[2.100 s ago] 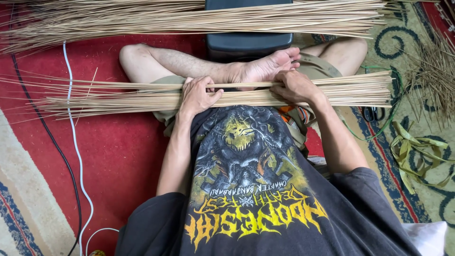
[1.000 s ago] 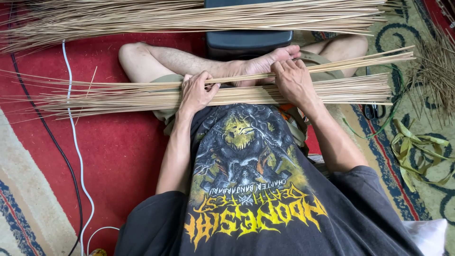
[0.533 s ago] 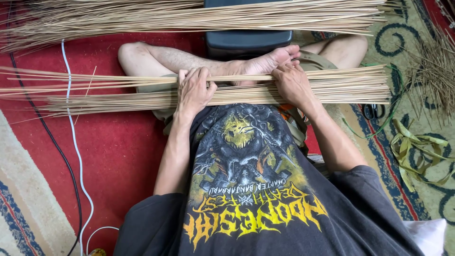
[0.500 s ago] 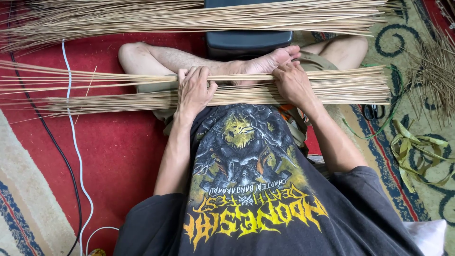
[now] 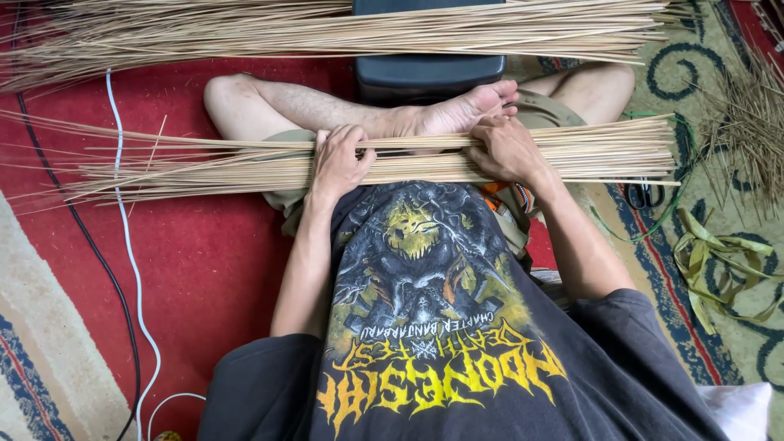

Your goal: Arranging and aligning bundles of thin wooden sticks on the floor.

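A long bundle of thin pale sticks [image 5: 204, 167] lies across my lap, running left to right. My left hand [image 5: 339, 159] curls over the bundle's middle, fingers closed around a few sticks on its far side. My right hand [image 5: 510, 151] grips the bundle just to the right, beside my bare foot [image 5: 461, 110]. My legs are crossed under the sticks.
A larger heap of sticks [image 5: 327, 28] lies across the top, over a black box [image 5: 429, 73]. Scissors [image 5: 645, 194], green strips [image 5: 727, 261] and loose dry stalks [image 5: 747, 122] lie at right. White cable [image 5: 131, 286] and black cable [image 5: 94, 253] cross the red rug at left.
A few sticks that my right hand held raised at an angle one second ago now lie flat along the bundle's far side. Both hands stay on the bundle.
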